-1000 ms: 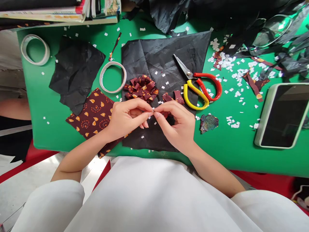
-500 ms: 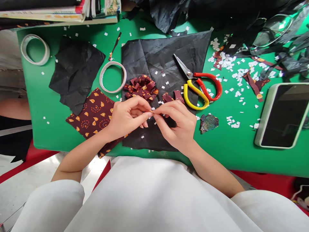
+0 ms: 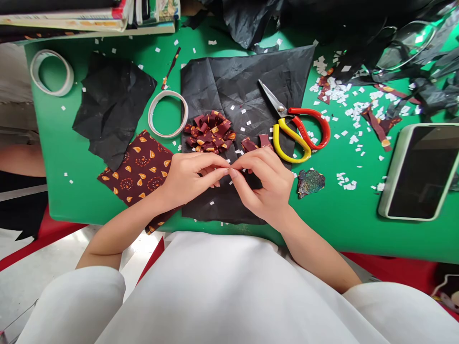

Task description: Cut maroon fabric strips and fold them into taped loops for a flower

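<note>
My left hand [image 3: 195, 179] and my right hand [image 3: 263, 179] meet fingertip to fingertip above a black sheet [image 3: 222, 208]. Both pinch at the same spot; whatever lies between the fingertips is too small and covered to name. Just beyond them is a heap of folded maroon strips [image 3: 211, 131] with orange print. More cut maroon pieces [image 3: 265, 141] lie behind my right hand. Scissors [image 3: 281, 111] with one red and one yellow handle rest open on the black sheet's right side. A maroon patterned cloth [image 3: 141, 165] extends under my left forearm.
Two tape rolls [image 3: 168, 114] and a torn black piece [image 3: 114, 102] lie at left. White paper bits [image 3: 339, 93] are scattered at right, near a phone [image 3: 419, 172] and a dark glittery patch [image 3: 311, 183]. Books [image 3: 89, 24] are stacked at the back left of the green table [image 3: 344, 220].
The fingertips of both hands have drawn closer together, shifting slightly right. My left hand's fingers have flattened and lowered a little, and the small bit seen between them is now hidden.
</note>
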Action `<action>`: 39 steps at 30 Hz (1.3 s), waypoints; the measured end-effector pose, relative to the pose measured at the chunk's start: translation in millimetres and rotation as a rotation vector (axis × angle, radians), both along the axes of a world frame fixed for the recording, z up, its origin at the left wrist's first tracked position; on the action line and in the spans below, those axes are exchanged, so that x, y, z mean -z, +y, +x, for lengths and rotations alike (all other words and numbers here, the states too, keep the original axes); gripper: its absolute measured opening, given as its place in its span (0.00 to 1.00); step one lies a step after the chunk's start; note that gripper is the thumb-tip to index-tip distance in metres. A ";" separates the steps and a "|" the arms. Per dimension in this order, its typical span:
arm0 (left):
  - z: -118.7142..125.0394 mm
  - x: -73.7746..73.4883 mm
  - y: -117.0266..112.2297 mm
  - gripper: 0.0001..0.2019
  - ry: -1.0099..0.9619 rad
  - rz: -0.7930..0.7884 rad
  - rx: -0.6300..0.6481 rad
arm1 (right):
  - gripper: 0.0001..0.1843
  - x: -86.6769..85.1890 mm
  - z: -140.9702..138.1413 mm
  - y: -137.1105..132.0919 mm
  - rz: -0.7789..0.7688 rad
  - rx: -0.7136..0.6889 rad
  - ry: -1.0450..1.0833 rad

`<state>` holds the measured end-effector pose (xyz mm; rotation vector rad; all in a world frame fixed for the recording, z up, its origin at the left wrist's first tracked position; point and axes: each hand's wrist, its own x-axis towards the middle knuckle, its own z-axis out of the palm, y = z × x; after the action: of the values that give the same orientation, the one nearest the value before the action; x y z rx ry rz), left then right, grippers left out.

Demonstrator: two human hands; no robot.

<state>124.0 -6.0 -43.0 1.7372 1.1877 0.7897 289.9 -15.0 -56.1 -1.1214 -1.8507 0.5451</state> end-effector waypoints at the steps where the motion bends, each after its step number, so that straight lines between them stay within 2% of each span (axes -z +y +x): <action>1: -0.2 -0.4 0.4 0.03 0.017 0.033 0.010 | 0.04 -0.1 0.1 0.0 0.005 0.000 -0.004; 7: 0.3 -1.6 2.7 0.04 0.030 0.060 0.026 | 0.04 0.7 0.1 0.1 0.017 -0.003 -0.052; 12: 0.4 -0.7 1.7 0.04 0.019 0.066 0.030 | 0.06 4.1 1.4 1.5 0.090 -0.015 -0.121; 18: 0.8 0.7 2.4 0.04 0.096 0.176 0.065 | 0.04 5.0 3.2 2.0 0.205 -0.045 -0.344; 22: 2.0 2.3 1.7 0.05 0.204 0.297 0.136 | 0.08 4.1 3.8 2.1 0.265 -0.069 -0.537; 25: 2.2 3.7 -0.7 0.05 0.252 0.327 0.156 | 0.10 4.9 4.1 2.6 0.305 -0.058 -0.593; 32: 2.7 4.3 -3.2 0.04 0.196 0.316 0.185 | 0.13 10.0 3.1 1.7 0.437 0.055 -0.414; 39: 1.5 2.7 -0.4 0.06 0.170 0.281 0.234 | 0.12 9.4 1.7 0.8 0.387 0.045 -0.297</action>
<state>125.5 -6.3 -45.6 2.1665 0.9922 0.7024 291.6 -14.2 -65.5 -1.0145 -2.0645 -0.0157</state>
